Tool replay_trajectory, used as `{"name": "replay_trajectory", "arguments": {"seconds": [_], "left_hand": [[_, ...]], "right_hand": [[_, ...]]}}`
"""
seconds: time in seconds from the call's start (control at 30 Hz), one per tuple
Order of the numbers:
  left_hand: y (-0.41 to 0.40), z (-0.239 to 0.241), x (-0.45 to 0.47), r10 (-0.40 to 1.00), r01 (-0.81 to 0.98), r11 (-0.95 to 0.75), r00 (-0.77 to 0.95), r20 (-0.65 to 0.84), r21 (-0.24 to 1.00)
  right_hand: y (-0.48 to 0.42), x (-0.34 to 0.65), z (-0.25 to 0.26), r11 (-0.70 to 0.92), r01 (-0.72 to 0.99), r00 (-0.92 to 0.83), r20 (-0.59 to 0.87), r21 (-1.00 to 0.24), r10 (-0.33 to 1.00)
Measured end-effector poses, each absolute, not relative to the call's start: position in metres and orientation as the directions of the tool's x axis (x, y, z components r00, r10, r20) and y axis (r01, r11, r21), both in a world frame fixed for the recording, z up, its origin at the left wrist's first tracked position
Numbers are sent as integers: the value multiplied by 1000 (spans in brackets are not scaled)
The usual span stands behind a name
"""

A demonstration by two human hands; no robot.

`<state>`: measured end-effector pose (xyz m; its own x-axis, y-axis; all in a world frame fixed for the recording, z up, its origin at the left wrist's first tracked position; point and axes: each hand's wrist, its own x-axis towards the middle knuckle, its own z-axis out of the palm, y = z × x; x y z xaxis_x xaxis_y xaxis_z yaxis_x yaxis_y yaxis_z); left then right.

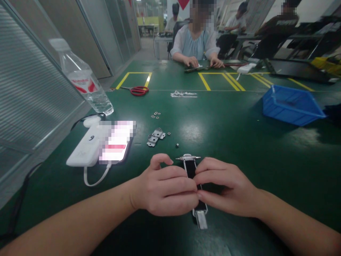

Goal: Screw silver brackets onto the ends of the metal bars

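Between my hands is a metal latch-like part, with a crossbar at its far end, long wire-like sides, a black middle and a flat metal tab at the near end. My left hand is closed against its left side, index finger bent above the rest. From the right, my right hand pinches the same part; the fingers hide its centre and the contact point. Just beyond lie two small nut-like pieces and some metal brackets with holes. Farther off are several small rings.
On the left stand a water bottle, a white power bank and a cabled phone. Red-handled scissors and thin metal pieces lie farther back. A blue bin is at right. Across the table sits a person.
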<state>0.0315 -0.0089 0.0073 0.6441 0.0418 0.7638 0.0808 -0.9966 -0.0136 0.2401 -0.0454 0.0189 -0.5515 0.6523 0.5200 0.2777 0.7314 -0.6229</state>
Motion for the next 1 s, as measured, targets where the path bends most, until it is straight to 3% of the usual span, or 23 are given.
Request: {"name": "replay_trajectory", "arguments": {"seconds": [0.17,0.3,0.47,1.0], "left_hand": [[-5,5,30,158,205,-978,663,732,26],[0,2,29,411,387,-903,648,641,188],[6,-2,29,622,512,-783,655,430,352],[8,-4,29,663,515,-744,647,376,425]], "right_hand": [[-38,250,14,724,392,-501,529,-568,686],[-27,267,9,637,569,-409,493,-520,768],[-19,278,1,587,619,-415,417,-522,809],[-20,271,-5,552,595,-421,359,-584,833]]}}
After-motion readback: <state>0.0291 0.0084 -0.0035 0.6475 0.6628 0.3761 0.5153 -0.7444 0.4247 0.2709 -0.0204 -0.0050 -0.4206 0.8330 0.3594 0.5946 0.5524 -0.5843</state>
